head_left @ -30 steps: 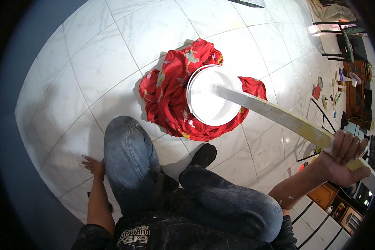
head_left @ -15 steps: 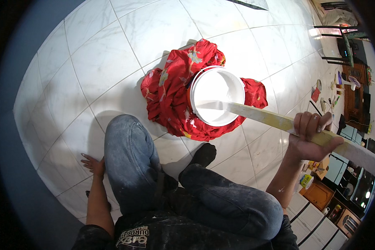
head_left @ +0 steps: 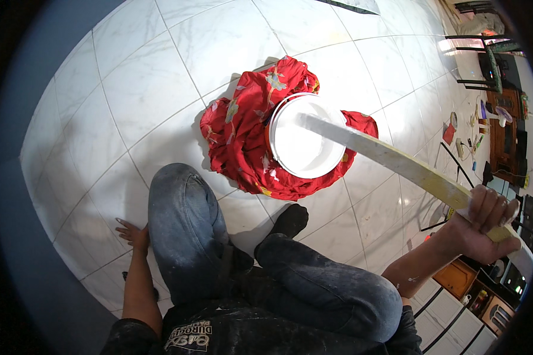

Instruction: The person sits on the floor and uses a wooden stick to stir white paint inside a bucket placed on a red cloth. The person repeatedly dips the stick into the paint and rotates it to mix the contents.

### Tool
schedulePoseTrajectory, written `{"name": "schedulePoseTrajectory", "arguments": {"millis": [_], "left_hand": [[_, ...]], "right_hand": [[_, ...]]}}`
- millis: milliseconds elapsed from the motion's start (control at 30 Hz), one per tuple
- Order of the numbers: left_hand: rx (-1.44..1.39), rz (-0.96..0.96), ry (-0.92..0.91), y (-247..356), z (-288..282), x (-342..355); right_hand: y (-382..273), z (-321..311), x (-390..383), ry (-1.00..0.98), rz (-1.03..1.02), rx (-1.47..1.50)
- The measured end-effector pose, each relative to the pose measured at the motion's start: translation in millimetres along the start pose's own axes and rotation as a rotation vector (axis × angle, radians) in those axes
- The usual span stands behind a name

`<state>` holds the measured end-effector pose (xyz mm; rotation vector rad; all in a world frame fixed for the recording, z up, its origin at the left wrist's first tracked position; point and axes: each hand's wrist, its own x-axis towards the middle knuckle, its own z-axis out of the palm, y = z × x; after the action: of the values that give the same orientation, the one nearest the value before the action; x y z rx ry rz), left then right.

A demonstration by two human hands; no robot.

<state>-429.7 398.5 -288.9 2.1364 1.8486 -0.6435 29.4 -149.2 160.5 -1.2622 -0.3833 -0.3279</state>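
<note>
My right hand [head_left: 490, 223] is wrapped round a long flat stick [head_left: 397, 161], pale and yellowish, spattered with white. Its far end reaches over the rim and into a white bucket [head_left: 283, 142] of white material; whether the tip touches the contents I cannot tell. Bunched round the bucket's base lies a red floral cloth [head_left: 240, 145]. Beside my left knee, my left hand [head_left: 134, 234] rests on the tiled floor with its fingers spread, holding nothing.
White tiles [head_left: 142, 83] surround the cloth. A blue-grey wall [head_left: 18, 236] runs along the left. On the right stand a dark-framed chair [head_left: 485, 59] and wooden cabinets [head_left: 456, 276], with loose items on the floor. My socked foot [head_left: 290, 220] is near the cloth.
My right hand has moved right and toward me, pulling the stick up and back. More of the stick's whitened end now shows above the bucket. My left hand has stayed in place.
</note>
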Motion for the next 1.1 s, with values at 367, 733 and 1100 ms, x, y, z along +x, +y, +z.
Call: {"name": "schedulePoseTrajectory", "arguments": {"millis": [367,733,1100], "left_hand": [[-0.114,0.001,-0.040,10,-13,-12],[-0.093,-0.005,-0.020,-3,2,4],[-0.088,-0.004,-0.007,1,1,4]], "right_hand": [[65,12,-14,-0.281,0.092,-0.099],[93,-1,-31,0.024,0.255,0.126],[7,-27,6,-0.046,0.073,0.084]]}}
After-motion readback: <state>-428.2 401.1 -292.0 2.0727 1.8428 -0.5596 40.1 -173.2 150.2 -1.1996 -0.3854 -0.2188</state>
